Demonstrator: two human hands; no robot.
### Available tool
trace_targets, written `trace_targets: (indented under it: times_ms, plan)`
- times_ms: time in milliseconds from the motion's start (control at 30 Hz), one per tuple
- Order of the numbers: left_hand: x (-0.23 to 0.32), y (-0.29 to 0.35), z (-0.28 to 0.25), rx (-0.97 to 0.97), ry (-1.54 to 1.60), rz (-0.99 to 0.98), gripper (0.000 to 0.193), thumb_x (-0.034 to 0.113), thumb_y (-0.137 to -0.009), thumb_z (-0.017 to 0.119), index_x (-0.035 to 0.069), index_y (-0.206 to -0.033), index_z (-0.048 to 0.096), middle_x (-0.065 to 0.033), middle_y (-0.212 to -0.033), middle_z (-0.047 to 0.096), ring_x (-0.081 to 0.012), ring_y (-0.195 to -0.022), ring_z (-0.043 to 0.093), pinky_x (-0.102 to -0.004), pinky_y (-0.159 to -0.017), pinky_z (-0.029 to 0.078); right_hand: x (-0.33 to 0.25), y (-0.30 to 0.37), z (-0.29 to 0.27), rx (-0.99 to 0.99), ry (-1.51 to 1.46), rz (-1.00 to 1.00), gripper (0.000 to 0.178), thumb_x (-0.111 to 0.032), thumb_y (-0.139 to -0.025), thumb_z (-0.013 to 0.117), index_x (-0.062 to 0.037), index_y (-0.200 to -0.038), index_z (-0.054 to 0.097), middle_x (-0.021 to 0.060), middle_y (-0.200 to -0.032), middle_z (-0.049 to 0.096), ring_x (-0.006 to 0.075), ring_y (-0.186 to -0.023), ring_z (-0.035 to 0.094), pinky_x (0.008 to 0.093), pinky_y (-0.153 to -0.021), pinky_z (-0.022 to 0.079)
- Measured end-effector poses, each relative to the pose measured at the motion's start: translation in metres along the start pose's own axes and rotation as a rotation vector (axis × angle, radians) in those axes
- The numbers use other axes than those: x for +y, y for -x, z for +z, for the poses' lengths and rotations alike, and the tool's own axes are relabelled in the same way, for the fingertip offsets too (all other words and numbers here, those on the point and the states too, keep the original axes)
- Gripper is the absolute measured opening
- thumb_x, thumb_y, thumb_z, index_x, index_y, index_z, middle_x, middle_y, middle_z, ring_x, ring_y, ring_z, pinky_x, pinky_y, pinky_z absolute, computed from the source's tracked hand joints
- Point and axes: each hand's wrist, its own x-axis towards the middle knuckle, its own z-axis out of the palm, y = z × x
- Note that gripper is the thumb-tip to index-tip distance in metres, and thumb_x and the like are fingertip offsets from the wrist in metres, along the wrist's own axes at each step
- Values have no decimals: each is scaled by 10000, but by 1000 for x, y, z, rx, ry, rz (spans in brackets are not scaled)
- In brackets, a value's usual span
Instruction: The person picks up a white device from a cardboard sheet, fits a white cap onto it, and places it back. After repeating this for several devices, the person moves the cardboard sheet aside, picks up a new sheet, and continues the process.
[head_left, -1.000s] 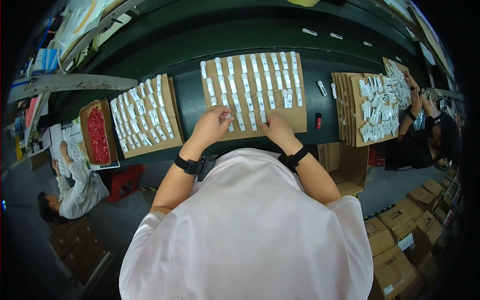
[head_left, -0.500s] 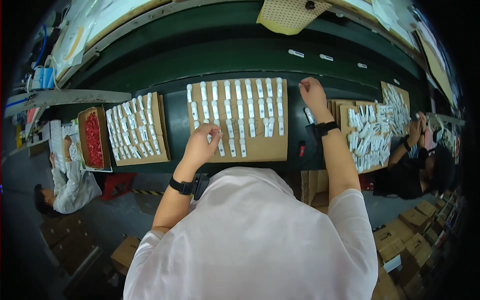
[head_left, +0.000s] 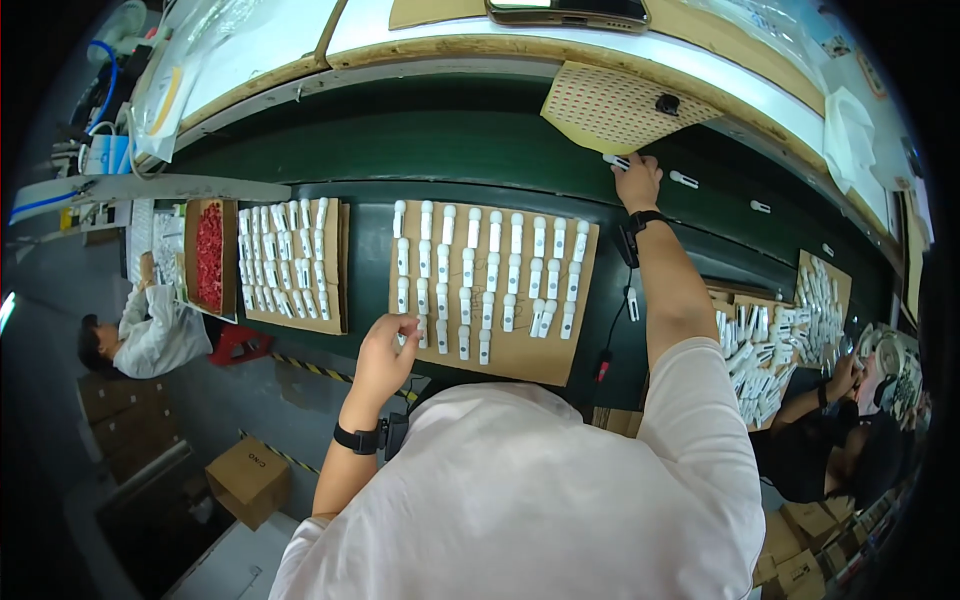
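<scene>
At the far side of the green belt (head_left: pixel 480 150), my right hand (head_left: pixel 640 187) closes its fingertips around a small white stick-shaped device (head_left: pixel 614 161). My left hand (head_left: pixel 380 358) is curled at the lower left of a cardboard sheet (head_left: pixel 530 362), thumb and fingers drawn together. Its fingertips are beside a white device (head_left: pixel 422 330) in the bottom row; whether they pinch anything is hidden. Rows of similar white devices (head_left: pixel 495 232), with round ends toward the far side, cover most of the sheet.
More white devices (head_left: pixel 684 179) lie spaced along the belt. A second filled cardboard sheet (head_left: pixel 342 270) and a box of red pieces (head_left: pixel 228 255) are at left. Devices lie heaped on cardboard at right (head_left: pixel 755 370). A yellow dotted sheet (head_left: pixel 620 105) overhangs the belt. Co-workers sit on both sides.
My right hand has reached away from me, from the near side of the belt to a device on it. My left hand stays by the sheet's lower left. The whole view has shifted.
</scene>
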Motion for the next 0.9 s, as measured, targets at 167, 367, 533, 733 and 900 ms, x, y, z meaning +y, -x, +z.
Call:
trace_targets:
  times_ms: [167, 367, 533, 733, 900]
  plan:
    - [7, -3, -2, -20, -10, 9, 143, 18, -833, 640, -30, -966, 622, -138, -884, 628, -240, -818, 622, -320, -750, 491, 7, 0, -4, -61, -260, -76, 235, -173, -820, 677, -108, -1042, 640, 125, -1050, 590, 338, -977, 560, 416, -844, 466]
    - [32, -15, -6, -44, 35, 135, 148, 33, -833, 651, -24, -967, 627, -135, -890, 633, -235, -827, 623, -312, -768, 486, -45, 80, -94, 87, -580, -374, 194, -121, -799, 688, -65, -980, 646, 115, -872, 625, 297, -820, 605, 373, -739, 483]
    - [50, -24, -9, -157, 185, 222, 145, 55, -847, 652, -7, -978, 639, -110, -912, 649, -192, -855, 621, -299, -793, 481, -92, 192, -163, -21, -722, -422, 202, -27, -763, 704, -33, -957, 647, 90, -894, 606, 227, -818, 579, 308, -740, 458]
    - [70, -18, -19, -318, 437, 320, 145, 73, -866, 646, 9, -996, 646, -61, -920, 660, -131, -888, 603, -283, -803, 476, -141, 279, -195, 38, -744, -489, 223, 15, -734, 709, -29, -945, 652, 83, -877, 604, 221, -810, 579, 299, -720, 453]
    - [78, -3, -29, -405, 474, 375, 156, 81, -868, 649, 9, -1006, 644, -48, -911, 656, -123, -877, 595, -271, -787, 471, -169, 314, -202, 69, -778, -491, 243, 23, -723, 714, -36, -952, 657, 79, -875, 607, 218, -806, 577, 296, -715, 452]
